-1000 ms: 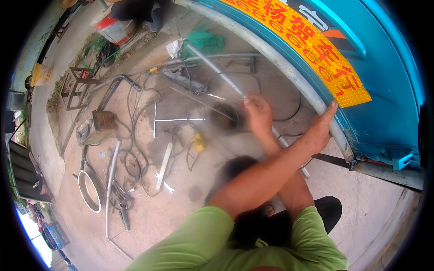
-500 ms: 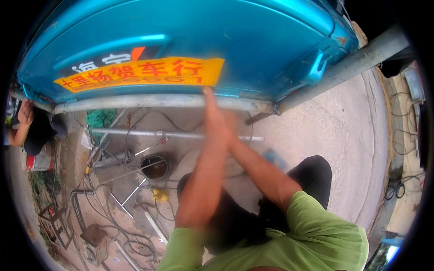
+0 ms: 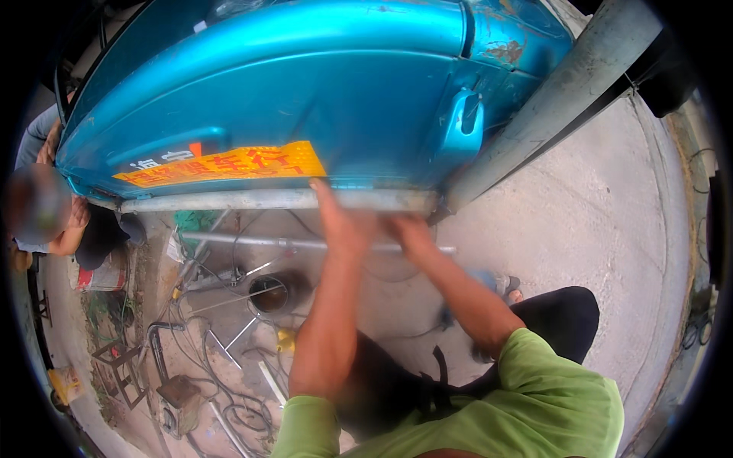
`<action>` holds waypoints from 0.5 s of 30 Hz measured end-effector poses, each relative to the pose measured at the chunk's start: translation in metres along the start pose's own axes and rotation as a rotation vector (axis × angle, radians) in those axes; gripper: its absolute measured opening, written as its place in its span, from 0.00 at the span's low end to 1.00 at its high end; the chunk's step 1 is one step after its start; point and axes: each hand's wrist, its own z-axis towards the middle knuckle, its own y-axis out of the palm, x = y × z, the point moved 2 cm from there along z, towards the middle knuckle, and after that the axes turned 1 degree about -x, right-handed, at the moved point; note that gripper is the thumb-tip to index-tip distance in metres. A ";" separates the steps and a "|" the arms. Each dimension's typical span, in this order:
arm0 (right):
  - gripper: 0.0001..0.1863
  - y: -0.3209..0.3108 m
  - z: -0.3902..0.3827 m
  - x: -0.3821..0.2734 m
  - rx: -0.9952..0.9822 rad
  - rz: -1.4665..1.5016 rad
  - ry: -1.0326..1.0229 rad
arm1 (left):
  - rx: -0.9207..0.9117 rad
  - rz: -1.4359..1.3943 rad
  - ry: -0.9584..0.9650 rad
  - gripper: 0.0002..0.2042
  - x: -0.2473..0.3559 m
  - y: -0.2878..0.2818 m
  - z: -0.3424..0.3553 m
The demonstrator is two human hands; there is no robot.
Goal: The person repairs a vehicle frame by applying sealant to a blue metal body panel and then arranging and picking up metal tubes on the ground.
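A large glossy blue vehicle panel [image 3: 366, 114] with a yellow-orange sticker [image 3: 237, 166] fills the top of the view. Along its lower edge runs a grey metal pipe [image 3: 229, 201]. My left hand [image 3: 345, 227] is at this pipe, its thumb lying up across it toward the sticker and its fingers curled in underneath, partly hidden. Just to the right, my right hand [image 3: 410, 231] reaches to the pipe's underside; its fingers are blurred and mostly hidden. A small gap separates the two hands.
At the far left another person's hand [image 3: 79, 211] is near the panel's end. A thick grey post [image 3: 557, 99] slants up at the right. On the ground lie a long metal tube [image 3: 305, 243], a dark round pot [image 3: 269, 291], a T-shaped bar [image 3: 233, 343] and tangled cables [image 3: 248, 416].
My hands, close together before, are now apart, the right one farther right. The panel sits lower and farther left in view. The other person's head and arms have come into view at the left.
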 end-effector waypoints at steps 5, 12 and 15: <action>0.14 -0.039 0.022 0.020 -0.070 -0.649 -0.313 | -0.039 0.071 0.031 0.36 0.001 0.008 -0.004; 0.19 -0.044 0.090 0.042 -0.163 0.557 0.071 | 0.008 0.206 0.135 0.40 -0.010 0.002 -0.006; 0.19 -0.025 0.098 0.032 -0.274 0.833 0.269 | 0.004 0.158 0.174 0.38 -0.008 0.001 -0.008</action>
